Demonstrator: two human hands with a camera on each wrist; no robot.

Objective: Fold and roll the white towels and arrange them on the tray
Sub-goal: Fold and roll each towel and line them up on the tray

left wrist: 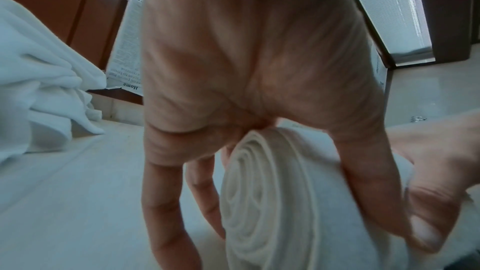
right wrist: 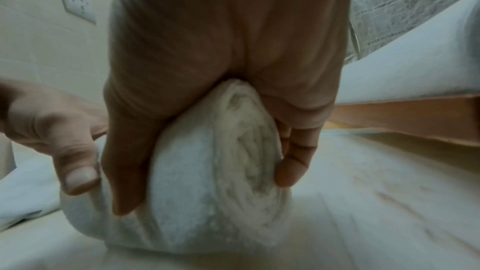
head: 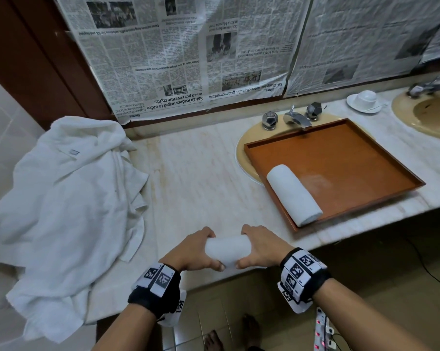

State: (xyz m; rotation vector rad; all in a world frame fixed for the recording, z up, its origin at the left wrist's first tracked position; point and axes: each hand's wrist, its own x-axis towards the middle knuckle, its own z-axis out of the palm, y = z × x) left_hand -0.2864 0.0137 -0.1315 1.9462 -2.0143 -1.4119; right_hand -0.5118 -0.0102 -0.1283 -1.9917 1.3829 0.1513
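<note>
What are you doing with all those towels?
A person is rolling white towels for a tray. The left hand and the right hand grip the two ends of a rolled towel at the front edge of the marble counter. One finished roll already lies in the brown tray, which sits over a sink. A heap of unfolded towels waits on the left.

I see one rolled towel (head: 295, 196) lying along the left side of the brown tray (head: 360, 153). Second white roll (head: 226, 250) is left of the tray, tight spiral end showing, loose towel heap (head: 67, 198) further left.
</note>
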